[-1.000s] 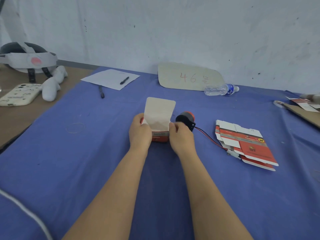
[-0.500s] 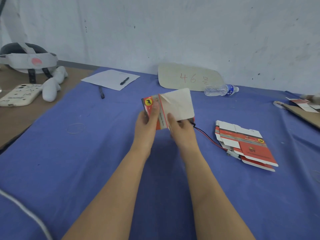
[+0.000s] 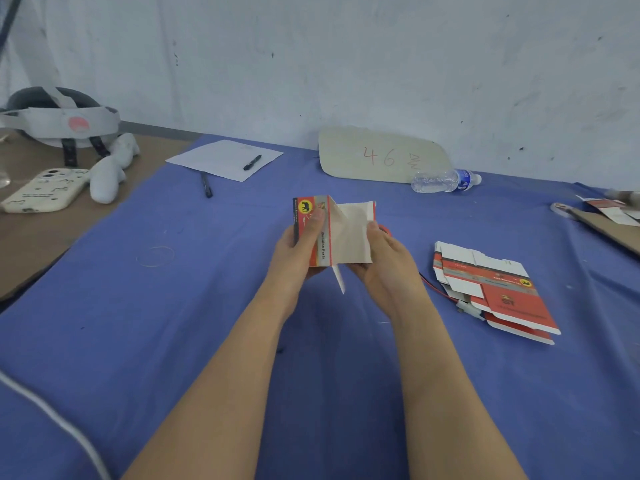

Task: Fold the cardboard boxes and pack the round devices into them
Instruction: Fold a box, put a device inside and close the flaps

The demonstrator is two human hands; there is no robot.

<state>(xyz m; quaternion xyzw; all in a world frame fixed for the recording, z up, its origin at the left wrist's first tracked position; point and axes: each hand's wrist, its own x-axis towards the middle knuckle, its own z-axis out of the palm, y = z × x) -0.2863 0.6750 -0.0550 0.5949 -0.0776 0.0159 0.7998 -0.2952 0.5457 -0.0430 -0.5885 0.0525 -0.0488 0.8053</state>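
Head view. Across the whole lower frame, a blue-covered surface (image 3: 173, 341). On it at right of centre, a loose stack of flat boxes (image 3: 498, 292), red and white, not yet folded.

At frame centre, held clear of the surface, one half-formed box (image 3: 349, 233): red printed panel turned to the left, pale inner flaps open toward the right, one narrow flap hanging down between the wrists. Left grip (image 3: 298, 251) clamped on the red panel, thumb across the print, fingers behind. Right grip (image 3: 384, 261) pinching the right edge of the pale flap, thumb on the edge.

Just behind the right grip, only a red sliver of the round device (image 3: 385, 230), apparently lying on the surface and mostly hidden. From under the right wrist, a red and black wire (image 3: 436, 287) trailing toward the lower right, up to the stack.

Judged from this: thin card, very light, springy along the creases, easy to dent or tear at the flap tabs. Best held by the panel edges close to the folds, never by a flap tip; press along the score lines. Round device probably denser, hard-shelled and inclined to roll. Take hold around the body, not by the wire, and tuck the wire in last.
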